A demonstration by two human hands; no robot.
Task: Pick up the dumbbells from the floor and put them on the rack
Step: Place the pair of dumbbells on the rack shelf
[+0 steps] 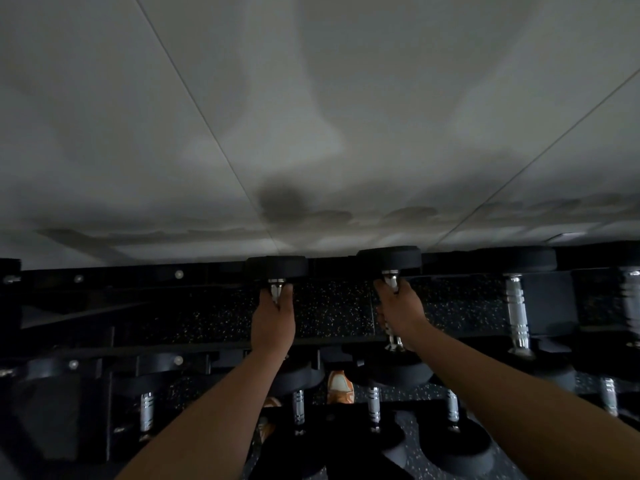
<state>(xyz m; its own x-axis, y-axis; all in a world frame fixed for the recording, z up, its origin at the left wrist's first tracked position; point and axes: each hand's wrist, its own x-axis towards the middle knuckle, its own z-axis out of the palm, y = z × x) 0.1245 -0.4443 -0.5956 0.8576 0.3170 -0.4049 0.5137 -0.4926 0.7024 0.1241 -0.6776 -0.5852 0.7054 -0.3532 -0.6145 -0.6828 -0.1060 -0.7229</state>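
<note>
Two black dumbbells with chrome handles are over the top tier of a black rack [138, 275]. My left hand [273, 317] is wrapped around the handle of the left dumbbell [277, 266], whose far head reaches the rack's back rail. My right hand [400, 311] grips the handle of the right dumbbell [389, 258]; its near chrome end shows below my wrist. Whether each dumbbell rests on the rails I cannot tell; the picture is dim.
Another dumbbell [516, 313] lies on the top tier to the right. Several more dumbbells [374, 403] sit on the lower tier below my arms. An orange shoe [341, 388] shows on the speckled floor. A white wall [311, 116] stands right behind the rack.
</note>
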